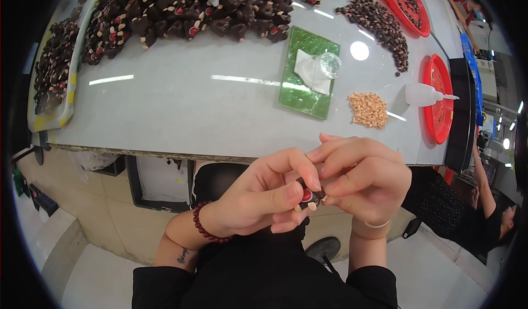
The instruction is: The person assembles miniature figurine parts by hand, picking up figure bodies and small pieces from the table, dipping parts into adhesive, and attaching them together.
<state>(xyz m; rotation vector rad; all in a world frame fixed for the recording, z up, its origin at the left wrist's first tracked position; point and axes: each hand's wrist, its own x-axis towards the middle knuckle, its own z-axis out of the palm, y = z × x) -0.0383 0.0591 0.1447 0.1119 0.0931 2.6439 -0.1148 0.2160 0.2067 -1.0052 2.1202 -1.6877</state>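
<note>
Just off the table's near edge, my left hand (258,193) pinches a small dark-brown moulded figure part (315,195) between thumb and fingers. A red oval and cream nubs show on the part. My right hand (366,177) is closed at the part's right side, its thumb and fingertips pinching a tiny cream piece (324,198) against it; the fingers partly hide this. On the table beyond lies a small heap of cream pieces (368,110). Left of that heap, a green board (297,101) carries a folded white cloth (308,72) and a clear round dish (330,66).
A large pile of similar brown parts (187,12) covers the far table (165,116). More fill a tray (55,72) at left. Small dark pieces (379,26) lie near a red tray (424,29). A white squeeze bottle (421,95) rests by another red tray (439,136). Another person (473,215) is at right.
</note>
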